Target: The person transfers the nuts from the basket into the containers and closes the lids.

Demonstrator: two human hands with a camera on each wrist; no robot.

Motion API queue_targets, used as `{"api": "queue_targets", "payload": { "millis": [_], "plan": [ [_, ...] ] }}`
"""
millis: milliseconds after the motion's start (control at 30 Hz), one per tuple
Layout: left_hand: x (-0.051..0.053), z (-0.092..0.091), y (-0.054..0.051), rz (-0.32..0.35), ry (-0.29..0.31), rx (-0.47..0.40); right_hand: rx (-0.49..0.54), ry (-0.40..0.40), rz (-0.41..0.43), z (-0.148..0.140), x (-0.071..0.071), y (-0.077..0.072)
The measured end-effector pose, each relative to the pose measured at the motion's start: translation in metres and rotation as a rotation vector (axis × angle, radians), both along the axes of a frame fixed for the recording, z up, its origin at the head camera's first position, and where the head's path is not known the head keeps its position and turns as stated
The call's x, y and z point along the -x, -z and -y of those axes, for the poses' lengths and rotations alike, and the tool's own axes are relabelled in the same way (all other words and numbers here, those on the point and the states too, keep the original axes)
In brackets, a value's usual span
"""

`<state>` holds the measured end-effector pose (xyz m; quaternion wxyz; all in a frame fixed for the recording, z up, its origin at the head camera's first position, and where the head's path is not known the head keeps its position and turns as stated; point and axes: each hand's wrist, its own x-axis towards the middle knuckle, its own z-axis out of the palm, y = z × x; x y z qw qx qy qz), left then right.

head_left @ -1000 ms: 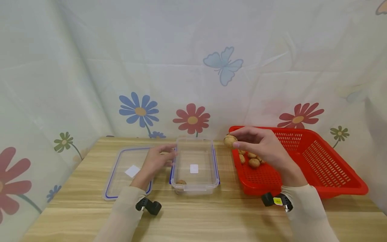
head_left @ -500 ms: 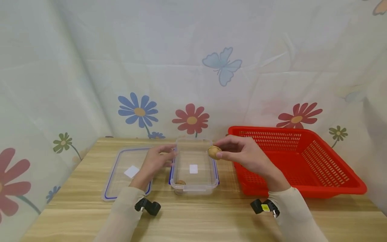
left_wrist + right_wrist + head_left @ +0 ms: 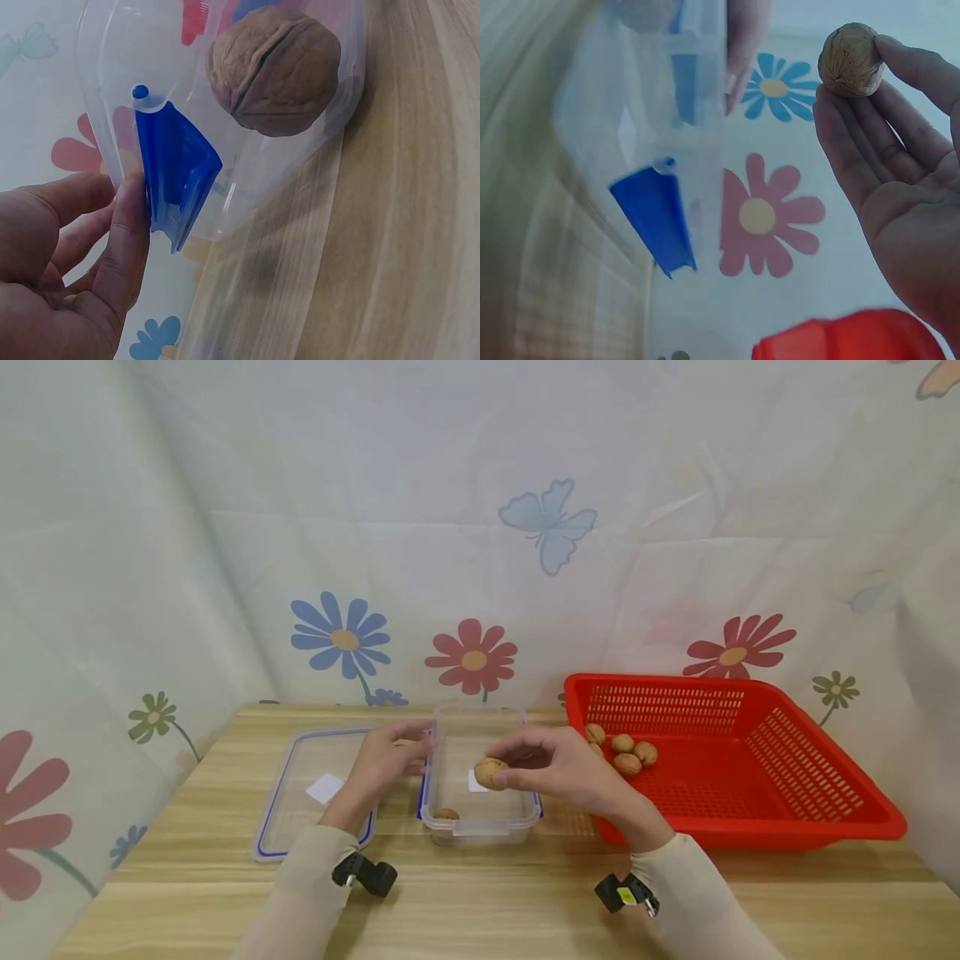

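A walnut (image 3: 491, 773) is pinched between the thumb and fingertips of my right hand (image 3: 573, 774), held above the clear plastic food container (image 3: 482, 831). The right wrist view also has this walnut (image 3: 850, 60) in the fingertips. My left hand (image 3: 387, 762) is at the container's left side; in the left wrist view its fingers (image 3: 129, 232) touch the rim beside a blue locking clip (image 3: 176, 165). Inside the container, another walnut (image 3: 276, 71) lies in the near left corner. A white label shows through the container, partly covered by the held walnut.
To the left lies the clear lid (image 3: 300, 814) with a blue seal and a white label. On the right stands a red plastic basket (image 3: 757, 831) with several walnuts (image 3: 627, 765) at its left end. A flower-printed curtain (image 3: 405, 552) hangs behind the wooden table (image 3: 480, 902).
My right hand has carried the walnut leftward and down, from the basket's left edge to over the container. The walnuts in the basket are uncovered now. My left hand stays at the container.
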<state>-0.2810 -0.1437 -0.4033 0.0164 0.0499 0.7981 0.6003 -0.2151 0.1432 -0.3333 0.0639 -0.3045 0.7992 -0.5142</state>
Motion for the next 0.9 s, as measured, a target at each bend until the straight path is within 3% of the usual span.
{"api": "queue_targets", "payload": {
  "millis": [300,600,900],
  "plan": [
    [-0.001,0.0,-0.002,0.017,0.001,0.004,-0.061,-0.051,-0.022,0.017,0.0,0.015],
    [-0.001,0.001,-0.001,0.013,0.009,-0.006,-0.169,0.021,-0.086,0.028,-0.003,0.022],
    [-0.001,0.001,-0.001,0.009,0.019,-0.031,-0.222,0.026,-0.106,0.036,-0.003,0.032]
  ]
}}
